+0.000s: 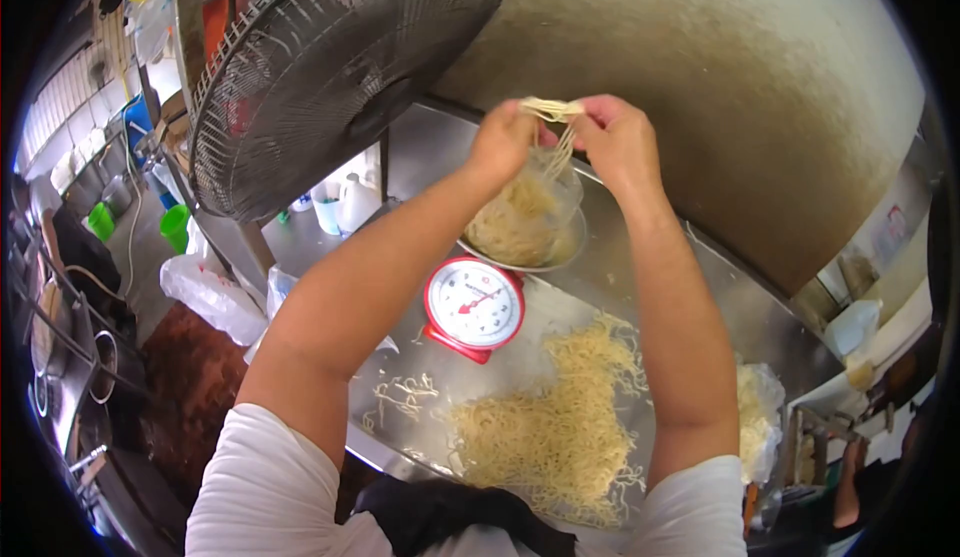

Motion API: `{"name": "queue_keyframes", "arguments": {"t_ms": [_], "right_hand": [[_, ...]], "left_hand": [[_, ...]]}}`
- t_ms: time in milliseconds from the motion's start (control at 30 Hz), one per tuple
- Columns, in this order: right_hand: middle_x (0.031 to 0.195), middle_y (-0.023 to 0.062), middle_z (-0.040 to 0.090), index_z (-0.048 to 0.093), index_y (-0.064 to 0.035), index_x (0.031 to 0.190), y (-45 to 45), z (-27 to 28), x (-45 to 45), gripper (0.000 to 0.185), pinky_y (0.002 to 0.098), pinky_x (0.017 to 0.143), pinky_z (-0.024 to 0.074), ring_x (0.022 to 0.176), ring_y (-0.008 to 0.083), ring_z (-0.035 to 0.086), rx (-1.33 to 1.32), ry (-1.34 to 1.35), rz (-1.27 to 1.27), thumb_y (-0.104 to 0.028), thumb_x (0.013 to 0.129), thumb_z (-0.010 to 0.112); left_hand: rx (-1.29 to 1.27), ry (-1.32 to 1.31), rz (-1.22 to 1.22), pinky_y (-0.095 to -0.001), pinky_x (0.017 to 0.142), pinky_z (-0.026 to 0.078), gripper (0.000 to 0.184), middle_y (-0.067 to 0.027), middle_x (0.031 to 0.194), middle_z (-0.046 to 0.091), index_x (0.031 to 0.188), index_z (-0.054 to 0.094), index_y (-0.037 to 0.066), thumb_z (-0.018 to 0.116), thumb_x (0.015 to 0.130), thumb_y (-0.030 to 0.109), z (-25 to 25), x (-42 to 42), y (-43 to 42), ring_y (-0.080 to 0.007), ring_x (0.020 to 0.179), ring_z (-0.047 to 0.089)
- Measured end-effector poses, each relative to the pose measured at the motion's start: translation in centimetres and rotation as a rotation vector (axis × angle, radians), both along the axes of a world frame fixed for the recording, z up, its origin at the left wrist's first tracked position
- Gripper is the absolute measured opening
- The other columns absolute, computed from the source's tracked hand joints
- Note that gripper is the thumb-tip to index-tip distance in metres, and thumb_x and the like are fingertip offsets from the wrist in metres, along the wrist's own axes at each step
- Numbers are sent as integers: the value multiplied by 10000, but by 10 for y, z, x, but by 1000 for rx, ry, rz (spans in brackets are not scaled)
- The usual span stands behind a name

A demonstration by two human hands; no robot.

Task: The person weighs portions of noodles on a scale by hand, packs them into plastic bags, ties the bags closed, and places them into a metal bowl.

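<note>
Both hands are raised above a red scale with a white dial (pixel 474 303). My left hand (pixel 503 144) and my right hand (pixel 617 144) are each closed on a strand bundle of pale noodles (pixel 552 110), which stretches between them and hangs down in part. Below the hands, a clear plastic bag of noodles (pixel 520 219) rests in a round metal pan (pixel 553 267) on the scale. Nearer to me, a large spread of loose noodles (pixel 560 422) lies on the metal table (pixel 390 427), with a few stray strands (pixel 405 392) to its left.
A large black fan (pixel 330 77) stands at the upper left. Behind the table is a stained wall (pixel 720 87). White jugs (pixel 355 204) stand beyond the scale. Another bag of noodles (pixel 758 417) is at the right, and part of another person's arm (pixel 847 487) shows at the far right.
</note>
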State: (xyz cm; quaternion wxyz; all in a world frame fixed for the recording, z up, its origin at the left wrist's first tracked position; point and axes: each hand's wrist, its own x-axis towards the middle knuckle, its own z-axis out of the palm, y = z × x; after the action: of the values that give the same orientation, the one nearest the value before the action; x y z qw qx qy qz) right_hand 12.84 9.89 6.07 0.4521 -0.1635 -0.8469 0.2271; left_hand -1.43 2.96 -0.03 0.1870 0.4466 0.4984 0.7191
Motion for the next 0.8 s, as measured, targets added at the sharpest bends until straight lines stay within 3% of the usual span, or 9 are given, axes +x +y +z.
{"name": "queue_keyframes", "arguments": {"t_ms": [33,67,133,200,367,533,633,733,800], "right_hand": [[775,131,694,686,14,938,-1,0,7,234,321,601,511,651,194,665,-96,-106,22,-176,801,685],[775,126,691,683,22,943,-6,-2,14,252,311,586,509,648,179,661,-194,-213,48,-181,794,700],[758,81,656,658,42,1005,-10,-6,21,345,266,541,492,625,126,628,-338,-378,108,-203,779,748],[730,60,632,649,30,1034,-24,-9,19,361,259,530,484,601,119,611,-420,-291,165,-213,787,749],[716,6,597,656,-20,990,-23,-33,-6,284,234,516,435,603,91,563,-570,-262,377,-265,853,697],[625,101,656,683,-3,819,12,-90,-18,217,334,549,493,535,157,621,-302,-508,70,-217,856,662],[640,108,660,695,-13,838,27,-108,-20,215,337,582,506,546,176,634,-415,-419,65,-225,843,665],[664,125,666,701,-19,869,28,-101,-15,221,346,617,515,602,200,656,-323,-431,90,-233,812,684],[686,125,674,704,-27,881,32,-96,-18,231,354,631,518,636,207,660,-246,-432,71,-235,780,710]], "left_hand": [[81,-188,-51,-302,633,467,199,-71,760,609,942,572,41,430,921,179,14,8,-7,-164,659,581],[110,-368,20,-294,507,398,174,-30,661,531,875,527,80,367,903,143,28,21,-11,-146,530,493],[171,-431,-37,-287,450,334,159,-8,610,462,848,509,88,376,902,155,41,16,-9,-125,474,419],[227,-514,-70,-282,402,230,154,18,549,363,795,481,105,407,901,188,61,27,-17,-94,424,300],[322,-391,-180,-271,392,229,203,28,544,348,802,486,115,402,933,245,110,52,-35,-93,416,285],[473,-344,-192,-256,367,224,259,25,521,375,750,502,128,436,949,280,158,54,-69,-96,392,300],[511,-307,-211,-262,385,222,293,39,513,340,690,503,161,442,936,309,178,63,-107,-97,400,288],[640,-232,-26,-250,369,224,308,55,494,314,675,492,162,412,946,284,195,80,-125,-88,382,282],[629,-54,-108,-247,358,225,313,63,487,304,671,484,161,395,951,270,204,49,-132,-83,373,279]]}}
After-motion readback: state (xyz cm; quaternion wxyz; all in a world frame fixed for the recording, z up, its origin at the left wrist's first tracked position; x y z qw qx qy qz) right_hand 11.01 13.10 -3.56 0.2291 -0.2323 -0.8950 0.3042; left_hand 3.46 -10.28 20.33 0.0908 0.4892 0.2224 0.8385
